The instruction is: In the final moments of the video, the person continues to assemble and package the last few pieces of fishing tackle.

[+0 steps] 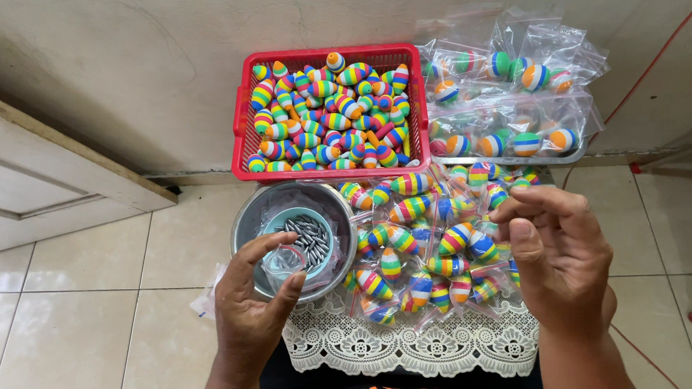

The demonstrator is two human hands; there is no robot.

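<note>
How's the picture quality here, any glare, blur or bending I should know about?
Head view: even, soft daylight with only faint shadows; the clear bags throw small glints, and the floor tiles carry a mild sheen. The left hand, holding a small clear bag, and the right hand look sharp, as does the red basket. The wide lens bends the door frame and wall edge near the borders.

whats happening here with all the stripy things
A person sits on a tiled floor. Their left hand holds a small clear plastic bag over a metal bowl of small grey metal pieces. Their right hand hovers above a pile of bagged rainbow-striped egg-shaped floats. A red plastic basket holds loose ones.
</note>
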